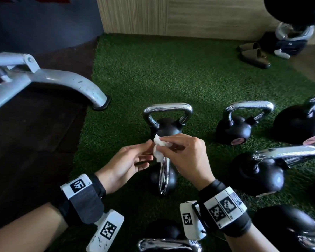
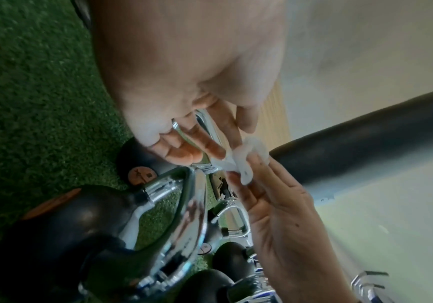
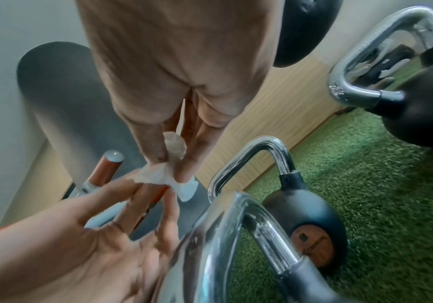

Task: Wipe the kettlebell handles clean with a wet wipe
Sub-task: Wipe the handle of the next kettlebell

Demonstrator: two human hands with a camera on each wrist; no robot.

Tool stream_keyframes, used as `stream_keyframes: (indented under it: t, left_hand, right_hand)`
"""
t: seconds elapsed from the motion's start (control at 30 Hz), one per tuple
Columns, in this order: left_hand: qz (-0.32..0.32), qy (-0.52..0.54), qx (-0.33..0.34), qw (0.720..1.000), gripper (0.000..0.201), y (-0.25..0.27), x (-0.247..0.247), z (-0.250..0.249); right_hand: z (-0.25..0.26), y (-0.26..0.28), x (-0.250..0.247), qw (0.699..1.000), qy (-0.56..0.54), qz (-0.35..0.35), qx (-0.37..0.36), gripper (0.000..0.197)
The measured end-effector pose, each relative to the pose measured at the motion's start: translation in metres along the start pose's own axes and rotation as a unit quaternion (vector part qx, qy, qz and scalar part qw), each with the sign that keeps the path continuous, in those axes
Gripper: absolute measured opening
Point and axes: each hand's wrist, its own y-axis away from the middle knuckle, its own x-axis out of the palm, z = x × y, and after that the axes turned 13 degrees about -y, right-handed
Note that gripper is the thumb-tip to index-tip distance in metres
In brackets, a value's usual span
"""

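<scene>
Right hand (image 1: 186, 153) pinches the crumpled wipe (image 1: 159, 148) w/ thumb & fingers; left hand (image 1: 127, 165), fingers loose, touches its edge. Just above nearest kettlebell's handle (image 1: 164, 174). Best spread it flat first, then wrap the bar.

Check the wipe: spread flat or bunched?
Bunched. The wet wipe is a crumpled wad pinched by the right hand; left hand fingertips touch it.
</scene>
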Motion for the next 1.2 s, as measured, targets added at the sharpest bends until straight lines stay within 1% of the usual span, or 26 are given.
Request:
stream_keyframes:
  t: [0.07,0.1,0.13,0.17,0.2,0.23,0.27,0.3,0.33,0.37,0.4,0.43,0.47,0.5,0.53,0.6,0.67,0.7,0.8,0.87,0.93,1.0,1.07,1.2]
  left_hand:
    - [-0.004,-0.095,0.028,0.995,0.023,-0.005,-0.005,0.002]
    - [-0.013,-0.186,0.054,0.981,0.023,-0.009,-0.011,0.007]
    - [-0.018,-0.298,0.08,0.951,0.035,-0.016,-0.016,0.016]
    - [-0.01,-0.418,0.092,0.904,0.051,-0.024,-0.022,0.028]
    - [0.016,-0.52,0.09,0.85,0.069,-0.03,-0.025,0.04]
    - [0.054,-0.602,0.085,0.792,0.091,-0.036,-0.026,0.054]
    - [0.091,-0.652,0.099,0.747,0.114,-0.043,-0.026,0.071]
    - [0.118,-0.672,0.125,0.72,0.132,-0.05,-0.023,0.087]
    - [0.13,-0.67,0.16,0.713,0.142,-0.054,-0.019,0.101]
    - [0.122,-0.656,0.188,0.721,0.145,-0.055,-0.012,0.108]
    - [0.102,-0.631,0.213,0.739,0.143,-0.054,-0.004,0.112]
    - [0.077,-0.601,0.236,0.759,0.136,-0.051,0.004,0.112]
    - [0.052,-0.572,0.27,0.773,0.127,-0.048,0.011,0.109]
    - [0.027,-0.554,0.302,0.775,0.118,-0.046,0.017,0.107]
    - [0.005,-0.548,0.333,0.767,0.111,-0.046,0.02,0.107]
    - [-0.019,-0.562,0.36,0.745,0.101,-0.047,0.021,0.108]
    - [-0.02,-0.571,0.359,0.738,0.097,-0.048,0.019,0.111]
    - [-0.011,-0.572,0.345,0.744,0.096,-0.047,0.019,0.11]
    - [0.0,-0.564,0.321,0.76,0.093,-0.049,0.017,0.109]
    - [0.001,-0.562,0.325,0.761,0.093,-0.051,0.017,0.106]
    - [0.004,-0.564,0.335,0.755,0.094,-0.052,0.019,0.103]
    - [-0.001,-0.567,0.344,0.748,0.093,-0.053,0.02,0.099]
    - [0.006,-0.554,0.33,0.764,0.09,-0.053,0.019,0.098]
    - [0.02,-0.539,0.304,0.785,0.079,-0.055,0.016,0.099]
  right_hand:
    - [-0.01,-0.003,-0.009,0.998,0.019,-0.029,0.043,0.021]
    - [-0.018,-0.005,-0.015,0.996,0.028,-0.043,0.079,0.02]
    - [-0.028,-0.005,-0.023,0.991,0.034,-0.054,0.119,0.019]
    - [-0.039,-0.005,-0.028,0.985,0.045,-0.058,0.158,0.017]
    - [-0.05,-0.003,-0.032,0.978,0.062,-0.052,0.192,0.014]
    - [-0.061,0.0,-0.033,0.97,0.08,-0.042,0.225,0.011]
    - [-0.071,0.004,-0.031,0.962,0.086,-0.032,0.256,0.009]
    - [-0.081,0.007,-0.026,0.955,0.078,-0.022,0.285,0.01]
    - [-0.089,0.01,-0.02,0.949,0.064,-0.01,0.308,0.012]
    - [-0.095,0.011,-0.014,0.944,0.05,0.0,0.326,0.014]
    - [-0.098,0.012,-0.009,0.94,0.032,0.004,0.341,0.015]
    - [-0.099,0.011,-0.005,0.936,0.01,0.003,0.351,0.016]
    - [-0.1,0.01,-0.003,0.935,-0.008,0.002,0.354,0.016]
    - [-0.1,0.009,-0.002,0.937,-0.017,0.002,0.349,0.014]
    - [-0.1,0.008,-0.001,0.942,-0.018,-0.001,0.334,0.012]
    - [-0.099,0.007,0.001,0.956,-0.01,-0.025,0.294,0.008]
    - [-0.1,0.008,0.003,0.963,-0.023,-0.052,0.264,0.009]
    - [-0.1,0.01,0.004,0.964,-0.026,-0.053,0.261,0.011]
    - [-0.101,0.011,0.003,0.956,-0.02,-0.019,0.291,0.013]
    - [-0.099,0.006,0.003,0.958,-0.022,-0.025,0.285,0.012]
    - [-0.097,0.002,0.004,0.969,-0.035,-0.055,0.239,0.015]
    - [-0.094,0.002,0.007,0.981,-0.042,-0.063,0.176,0.019]
    - [-0.092,0.005,0.006,0.988,-0.047,-0.045,0.138,0.021]
    - [-0.09,-0.003,-0.004,0.993,-0.044,-0.01,0.113,0.021]
